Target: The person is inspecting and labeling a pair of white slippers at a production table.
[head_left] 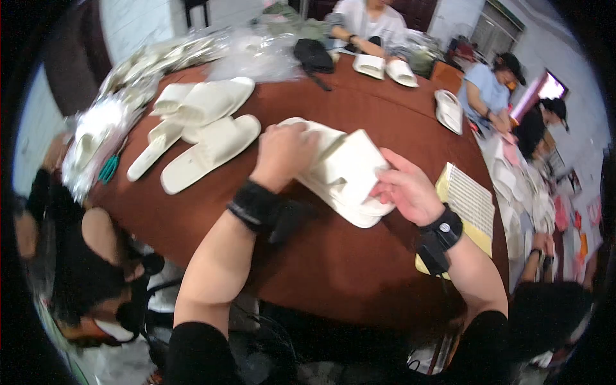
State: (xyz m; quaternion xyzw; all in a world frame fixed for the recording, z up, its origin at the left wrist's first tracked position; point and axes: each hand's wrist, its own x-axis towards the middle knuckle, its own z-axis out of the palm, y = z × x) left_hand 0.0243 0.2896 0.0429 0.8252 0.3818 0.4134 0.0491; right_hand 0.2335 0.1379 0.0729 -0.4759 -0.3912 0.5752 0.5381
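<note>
In front of me a pair of white slippers [360, 215] lies close together on the brown tabletop, tilted toward the right. My left hand [285, 154] is closed, fingers curled over the far end of one slipper. Standing partly over the slippers is a flat white squarish piece [359, 163]; whether it is card or foam I cannot tell. Its right edge is pinched between the thumb and fingers of my right hand [409, 191]. The piece hides part of the slippers beneath. Black bands wrap both my wrists.
Several white slippers [208, 151] are grouped at left. Clear plastic bags [256, 54] and teal-handled scissors [109, 169] lie along the table's edge. A yellow-backed label sheet [471, 208] sits right. A person [369, 25] across the table is beside another pair; others work at right.
</note>
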